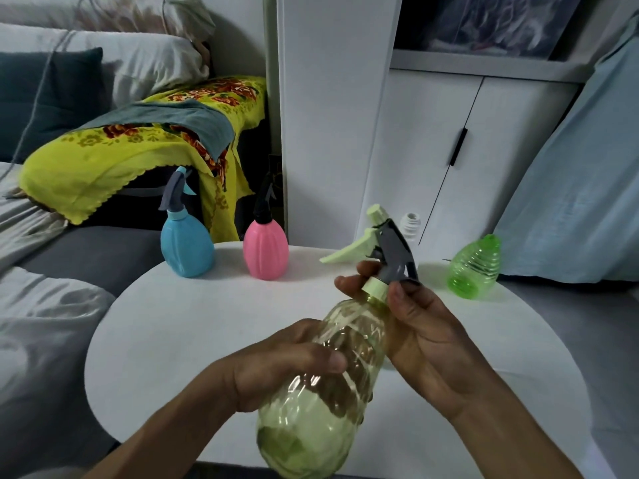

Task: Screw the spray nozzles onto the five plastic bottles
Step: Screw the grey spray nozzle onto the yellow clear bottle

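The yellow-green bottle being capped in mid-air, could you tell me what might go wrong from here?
1. The yellow-green bottle is tilted in the left hand; the pale green collar that the right hand pinches could cross-thread.
2. The uncapped green bottle stands near the edge of the round white table; a bump from the right arm might tip it off.
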